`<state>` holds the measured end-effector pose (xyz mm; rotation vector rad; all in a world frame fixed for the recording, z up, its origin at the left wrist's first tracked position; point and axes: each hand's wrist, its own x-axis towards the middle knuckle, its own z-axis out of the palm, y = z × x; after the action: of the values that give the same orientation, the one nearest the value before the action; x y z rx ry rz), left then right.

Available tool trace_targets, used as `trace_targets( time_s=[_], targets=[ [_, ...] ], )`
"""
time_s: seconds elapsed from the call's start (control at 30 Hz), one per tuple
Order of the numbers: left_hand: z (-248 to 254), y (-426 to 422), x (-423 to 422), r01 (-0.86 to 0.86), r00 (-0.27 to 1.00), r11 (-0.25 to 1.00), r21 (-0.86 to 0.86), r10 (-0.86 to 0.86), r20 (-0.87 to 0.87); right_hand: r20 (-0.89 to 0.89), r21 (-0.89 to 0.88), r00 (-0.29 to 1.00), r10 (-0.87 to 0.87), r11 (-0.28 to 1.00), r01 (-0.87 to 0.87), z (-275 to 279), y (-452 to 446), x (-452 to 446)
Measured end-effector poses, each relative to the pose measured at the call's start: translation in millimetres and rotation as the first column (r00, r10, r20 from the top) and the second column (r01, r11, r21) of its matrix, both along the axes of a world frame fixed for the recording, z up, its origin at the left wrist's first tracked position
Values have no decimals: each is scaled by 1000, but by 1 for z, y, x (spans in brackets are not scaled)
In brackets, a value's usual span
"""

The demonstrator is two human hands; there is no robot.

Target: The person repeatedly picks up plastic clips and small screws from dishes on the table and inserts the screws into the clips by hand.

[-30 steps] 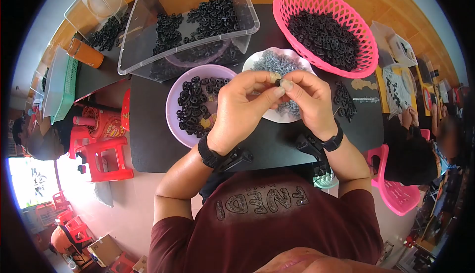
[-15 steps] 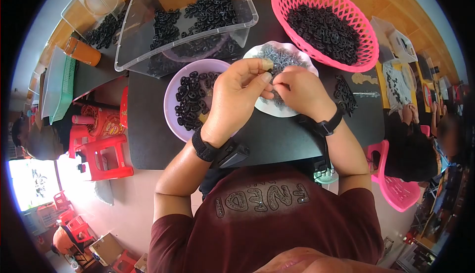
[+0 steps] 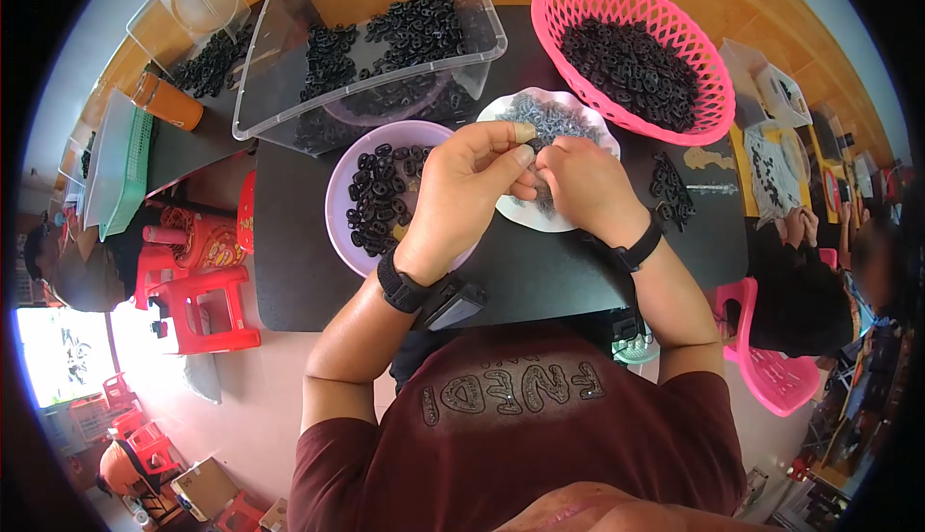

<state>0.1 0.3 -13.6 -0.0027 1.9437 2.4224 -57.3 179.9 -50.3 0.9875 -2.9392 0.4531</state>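
My left hand [image 3: 464, 183] is closed in a pinch, thumb and index finger together; what lies between them is hidden. Touching or almost touching its fingertips, my right hand [image 3: 595, 185] has its fingers curled in, and any small thing inside is out of sight. Both hands are over a white scalloped plate [image 3: 525, 219] heaped with small grey-clear pieces [image 3: 551, 113]. To the left, partly behind my left hand and wrist, stands a lilac bowl [image 3: 339, 228] of small black oval parts with holes [image 3: 376, 190].
A clear plastic bin [image 3: 366, 74] with black parts stands at the back left. At the back right is a pink lattice basket [image 3: 718, 79] full of black parts [image 3: 631, 69]. Loose black parts [image 3: 672, 190] lie at the right beside a thin metal-looking rod [image 3: 713, 189]. Another person's hands [image 3: 798, 226] show farther right.
My right hand's fingers have come in closer to my left fingertips. The black bit seen at my left fingertips earlier is now mostly hidden. The whole view has shifted slightly.
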Motion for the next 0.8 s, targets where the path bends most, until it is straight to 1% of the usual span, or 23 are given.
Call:
trace_targets(
  time_s=[0.1,0.17,0.27,0.4,0.47,0.5,0.53,0.57,0.6,0.63,0.67,0.73,0.8],
  targets=[
    [-3,-1,-1,15,1000,999,41,-15,3,-37,-14,999,6,1000,-7,-5,1,-1],
    [-4,-2,-2,21,1000,999,36,-21,2,-56,-72,998,36,997,-40,-4,2,0],
    [-2,0,-2,10,1000,999,47,-10,11,-19,-29,1000,24,999,-25,3,2,1],
    [-4,1,-2,28,1000,999,25,-27,-12,-43,-15,999,13,1000,-14,-1,1,0],
    [-3,2,0,-27,996,998,52,32,-84,-9,-91,1000,12,996,-13,-3,2,-2],
    [1,2,3,-26,996,998,50,30,-86,-11,-93,1000,11,996,-12,-2,2,-2],
    [7,2,8,-84,981,995,-52,73,-179,21,-170,1000,0,985,3,0,3,-3],
    [14,1,13,-148,956,978,-147,104,-274,55,-245,998,-8,969,21,1,3,-3],
    [19,-1,18,-189,928,960,-204,107,-358,56,-247,998,-11,969,25,1,4,-4],
    [24,-5,22,-299,804,895,-332,49,-592,47,-309,999,-2,951,16,0,6,-5],
    [35,-8,25,-364,677,849,-382,-40,-735,38,-370,999,7,929,7,0,8,-8],
    [66,-8,41,-395,506,810,-433,-201,-839,61,-400,998,-2,916,26,-4,10,-13],
    [78,2,62,-325,410,883,-338,-190,-892,84,-431,996,-12,901,47,-6,9,-15]
  ],
)
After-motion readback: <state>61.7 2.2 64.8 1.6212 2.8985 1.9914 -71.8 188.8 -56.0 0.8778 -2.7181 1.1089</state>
